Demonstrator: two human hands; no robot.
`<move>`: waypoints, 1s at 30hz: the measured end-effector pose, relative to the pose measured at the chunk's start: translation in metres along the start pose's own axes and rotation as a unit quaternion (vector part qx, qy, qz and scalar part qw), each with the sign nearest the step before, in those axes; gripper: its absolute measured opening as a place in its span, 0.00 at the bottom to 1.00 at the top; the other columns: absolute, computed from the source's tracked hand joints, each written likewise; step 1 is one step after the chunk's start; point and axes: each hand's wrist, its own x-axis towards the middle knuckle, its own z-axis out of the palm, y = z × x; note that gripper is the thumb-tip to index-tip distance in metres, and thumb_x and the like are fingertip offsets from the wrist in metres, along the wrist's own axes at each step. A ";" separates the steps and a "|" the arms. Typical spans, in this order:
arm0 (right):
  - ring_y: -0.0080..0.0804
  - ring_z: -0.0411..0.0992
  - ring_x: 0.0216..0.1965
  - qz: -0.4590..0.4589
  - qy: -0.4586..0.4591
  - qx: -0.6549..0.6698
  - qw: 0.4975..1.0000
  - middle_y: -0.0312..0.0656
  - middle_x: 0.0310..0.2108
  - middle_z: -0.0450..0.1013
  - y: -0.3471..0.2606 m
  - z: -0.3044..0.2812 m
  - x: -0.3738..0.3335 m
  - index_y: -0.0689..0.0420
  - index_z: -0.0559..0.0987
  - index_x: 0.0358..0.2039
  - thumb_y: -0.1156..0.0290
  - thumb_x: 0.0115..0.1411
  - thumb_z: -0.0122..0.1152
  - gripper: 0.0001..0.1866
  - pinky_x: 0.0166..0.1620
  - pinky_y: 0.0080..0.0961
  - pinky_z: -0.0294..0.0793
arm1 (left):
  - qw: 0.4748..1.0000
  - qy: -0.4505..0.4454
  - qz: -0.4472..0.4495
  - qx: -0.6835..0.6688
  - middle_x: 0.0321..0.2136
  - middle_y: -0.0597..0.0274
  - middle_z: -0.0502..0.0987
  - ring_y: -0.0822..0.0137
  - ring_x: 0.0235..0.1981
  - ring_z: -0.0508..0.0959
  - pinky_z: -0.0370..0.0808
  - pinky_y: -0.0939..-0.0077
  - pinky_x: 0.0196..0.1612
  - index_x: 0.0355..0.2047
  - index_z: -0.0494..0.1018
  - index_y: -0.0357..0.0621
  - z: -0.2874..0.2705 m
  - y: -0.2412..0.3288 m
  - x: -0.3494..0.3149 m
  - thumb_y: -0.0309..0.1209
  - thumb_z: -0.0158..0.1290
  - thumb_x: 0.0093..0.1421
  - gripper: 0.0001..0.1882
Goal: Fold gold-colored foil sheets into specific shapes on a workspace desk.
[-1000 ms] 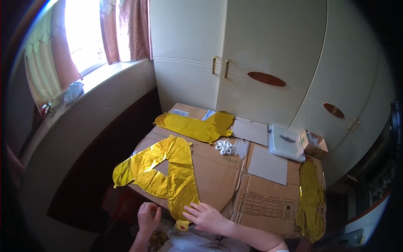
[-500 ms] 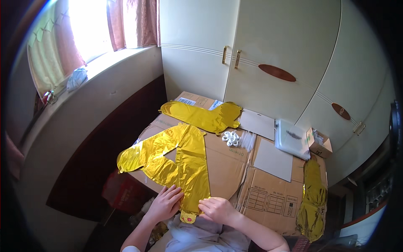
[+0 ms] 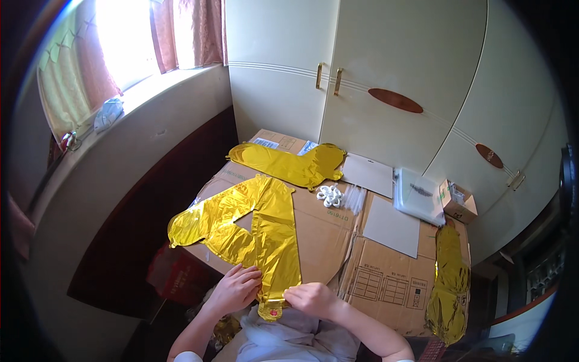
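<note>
A flat, uninflated gold foil balloon (image 3: pixel 274 241), shaped like a 4, lies creased across the cardboard in front of me. Its narrow near end, with a small tab bearing a red mark, reaches over the cardboard's edge toward my lap. My left hand (image 3: pixel 237 289) holds the left edge of this end, fingers together on top of the foil and thumb hidden. On the opposite edge, my right hand (image 3: pixel 315 300) is closed in a pinch on the foil. A second gold foil balloon (image 3: pixel 283 166) lies flat behind the first.
White rings (image 3: pixel 329 196) sit beside clear straws (image 3: pixel 354 199). Grey cards (image 3: pixel 391 228), a clear plastic pack (image 3: pixel 418 196) and a small open carton (image 3: pixel 459 202) lie to the right. Another gold foil piece (image 3: pixel 448 286) lies along the cardboard's right edge. Cabinet doors (image 3: pixel 398 60) stand behind.
The view has shifted slightly. My right hand has moved a little, and a crease now shows across the balloon's near end. Both hands keep their hold on the foil.
</note>
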 end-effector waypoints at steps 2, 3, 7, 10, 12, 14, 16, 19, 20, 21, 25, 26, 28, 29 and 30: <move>0.30 0.79 0.32 0.053 0.026 0.079 0.995 0.40 0.31 0.79 0.005 0.001 0.003 0.56 0.77 0.35 0.70 0.54 0.59 0.09 0.32 0.26 0.78 | 1.000 -0.012 -0.003 -0.001 0.43 0.61 0.78 0.62 0.50 0.75 0.67 0.57 0.57 0.38 0.76 0.44 -0.002 -0.002 0.000 0.30 0.54 0.56 0.09; 0.31 0.78 0.31 0.079 0.039 0.116 0.989 0.40 0.30 0.79 0.008 0.001 0.004 0.55 0.77 0.36 0.70 0.54 0.60 0.09 0.32 0.27 0.78 | 1.000 -0.012 -0.004 -0.001 0.42 0.62 0.78 0.62 0.50 0.76 0.67 0.57 0.57 0.38 0.76 0.44 -0.004 -0.001 0.002 0.30 0.54 0.56 0.09; 0.37 0.78 0.31 0.196 0.023 0.250 0.948 0.41 0.29 0.78 0.017 0.009 0.007 0.52 0.79 0.38 0.69 0.55 0.60 0.09 0.34 0.31 0.78 | 1.000 -0.014 0.003 -0.019 0.41 0.62 0.79 0.63 0.48 0.77 0.68 0.57 0.56 0.37 0.76 0.45 -0.009 -0.001 0.009 0.29 0.54 0.56 0.09; 0.37 0.78 0.32 0.203 0.008 0.293 0.934 0.41 0.29 0.79 0.024 0.007 0.010 0.52 0.80 0.37 0.69 0.55 0.61 0.09 0.36 0.30 0.77 | 0.995 -0.018 0.009 -0.094 0.40 0.61 0.79 0.62 0.46 0.77 0.68 0.58 0.55 0.37 0.76 0.44 -0.008 0.000 0.012 0.30 0.54 0.56 0.09; 0.31 0.78 0.31 0.230 -0.010 0.324 0.918 0.41 0.29 0.79 0.026 0.005 0.013 0.55 0.80 0.36 0.72 0.55 0.62 0.07 0.36 0.25 0.77 | 0.988 -0.041 -0.007 -0.149 0.40 0.59 0.79 0.60 0.45 0.78 0.69 0.60 0.54 0.38 0.76 0.44 -0.006 0.004 0.015 0.31 0.55 0.57 0.09; 0.25 0.78 0.30 0.258 -0.020 0.357 0.898 0.40 0.29 0.79 0.027 0.007 0.013 0.57 0.80 0.35 0.73 0.55 0.62 0.06 0.36 0.22 0.76 | 0.977 -0.084 -0.040 -0.191 0.39 0.58 0.79 0.58 0.44 0.78 0.69 0.61 0.54 0.38 0.76 0.43 -0.007 0.010 0.018 0.33 0.55 0.57 0.10; 0.21 0.77 0.29 0.285 -0.019 0.392 0.874 0.37 0.28 0.79 0.032 0.011 0.012 0.57 0.80 0.35 0.74 0.55 0.63 0.06 0.35 0.20 0.76 | 0.980 -0.093 -0.005 -0.178 0.37 0.57 0.79 0.56 0.41 0.78 0.69 0.63 0.53 0.44 0.74 0.43 -0.010 0.014 0.025 0.41 0.58 0.56 0.19; 0.18 0.75 0.28 0.300 -0.025 0.402 0.865 0.35 0.26 0.78 0.032 0.012 0.013 0.57 0.80 0.33 0.73 0.54 0.64 0.06 0.35 0.19 0.75 | 0.979 -0.121 0.010 -0.165 0.35 0.58 0.78 0.56 0.40 0.78 0.69 0.63 0.54 0.47 0.71 0.43 -0.018 0.024 0.032 0.44 0.60 0.53 0.25; 0.18 0.75 0.28 0.305 -0.032 0.397 0.865 0.35 0.25 0.78 0.032 0.011 0.014 0.58 0.79 0.33 0.73 0.55 0.64 0.05 0.34 0.19 0.74 | 0.982 -0.111 0.032 -0.152 0.34 0.58 0.78 0.55 0.40 0.78 0.69 0.63 0.54 0.47 0.70 0.43 -0.016 0.026 0.032 0.43 0.61 0.52 0.26; 0.18 0.75 0.28 0.309 -0.040 0.394 0.865 0.35 0.25 0.78 0.031 0.009 0.018 0.58 0.79 0.32 0.72 0.55 0.64 0.05 0.34 0.19 0.74 | 0.984 -0.101 0.054 -0.138 0.33 0.58 0.78 0.55 0.39 0.78 0.68 0.62 0.54 0.47 0.69 0.42 -0.015 0.027 0.030 0.43 0.61 0.52 0.27; 0.17 0.73 0.27 0.322 -0.058 0.405 0.854 0.34 0.23 0.77 0.032 0.008 0.021 0.58 0.79 0.31 0.70 0.56 0.64 0.06 0.34 0.19 0.73 | 0.986 -0.082 -0.013 -0.146 0.31 0.58 0.78 0.55 0.36 0.78 0.73 0.63 0.45 0.39 0.72 0.43 -0.005 0.025 0.023 0.36 0.59 0.52 0.16; 0.21 0.74 0.27 0.320 -0.057 0.402 0.856 0.35 0.24 0.77 0.032 0.009 0.020 0.57 0.79 0.32 0.66 0.56 0.64 0.08 0.34 0.21 0.74 | 0.984 -0.077 -0.038 -0.158 0.30 0.57 0.78 0.55 0.34 0.79 0.75 0.63 0.42 0.37 0.72 0.43 -0.007 0.026 0.022 0.34 0.59 0.52 0.14; 0.28 0.76 0.27 0.317 -0.054 0.397 0.860 0.38 0.25 0.78 0.035 0.014 0.017 0.54 0.80 0.32 0.59 0.57 0.63 0.12 0.34 0.26 0.75 | 0.983 -0.058 -0.056 -0.165 0.28 0.57 0.78 0.56 0.32 0.79 0.76 0.65 0.36 0.33 0.73 0.42 -0.008 0.027 0.022 0.31 0.58 0.52 0.10; 0.28 0.76 0.28 0.311 -0.047 0.406 0.858 0.38 0.25 0.78 0.036 0.016 0.015 0.54 0.80 0.33 0.59 0.57 0.63 0.12 0.35 0.26 0.75 | 0.985 -0.045 -0.050 -0.160 0.26 0.57 0.78 0.56 0.30 0.79 0.76 0.66 0.34 0.32 0.73 0.42 -0.008 0.027 0.023 0.31 0.57 0.53 0.08; 0.28 0.77 0.28 0.303 -0.040 0.415 0.857 0.38 0.26 0.78 0.036 0.017 0.015 0.54 0.80 0.33 0.59 0.56 0.63 0.12 0.36 0.26 0.75 | 0.987 -0.030 -0.044 -0.155 0.25 0.57 0.77 0.57 0.28 0.79 0.76 0.66 0.31 0.30 0.74 0.41 -0.009 0.027 0.022 0.30 0.57 0.53 0.07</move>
